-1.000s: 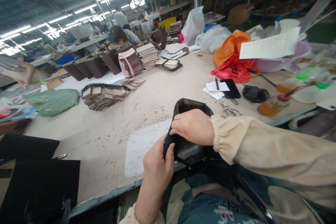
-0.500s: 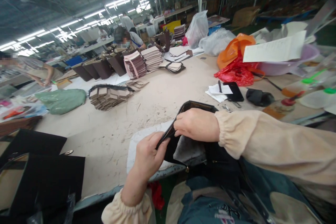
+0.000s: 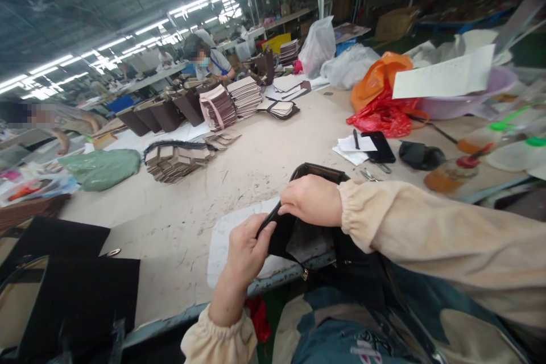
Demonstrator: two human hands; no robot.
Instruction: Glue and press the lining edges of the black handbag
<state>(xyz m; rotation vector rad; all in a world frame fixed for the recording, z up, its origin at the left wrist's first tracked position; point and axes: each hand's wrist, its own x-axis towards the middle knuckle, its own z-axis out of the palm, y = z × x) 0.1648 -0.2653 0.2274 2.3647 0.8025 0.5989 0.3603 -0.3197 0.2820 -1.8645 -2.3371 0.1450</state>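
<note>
A black bag (image 3: 281, 237) leans at the table's front edge, its mouth open toward me. My left hand (image 3: 247, 244) pinches the left end of its rim, thumb on the inner side and fingers outside. Farther along the same rim, my right hand (image 3: 311, 200) is closed over the edge with its fingertips curled inward. A gold-coloured zipper pull (image 3: 305, 274) dangles from the bag's near side. Under the bag lies a white sheet (image 3: 219, 244). My right forearm and hand hide part of the bag's opening.
Black bags (image 3: 94, 296) stand at the left front. Stacked brown pieces (image 3: 179, 162) and a green plastic bag (image 3: 104, 168) lie beyond. To the right are a phone (image 3: 379, 148), an orange-filled bottle (image 3: 447, 176) and a red plastic bag (image 3: 379, 122). Co-workers sit farther back.
My right hand has shifted slightly left along the bag's rim. The pale grey patch inside the bag's mouth is now mostly hidden. A co-worker at the back has raised their head.
</note>
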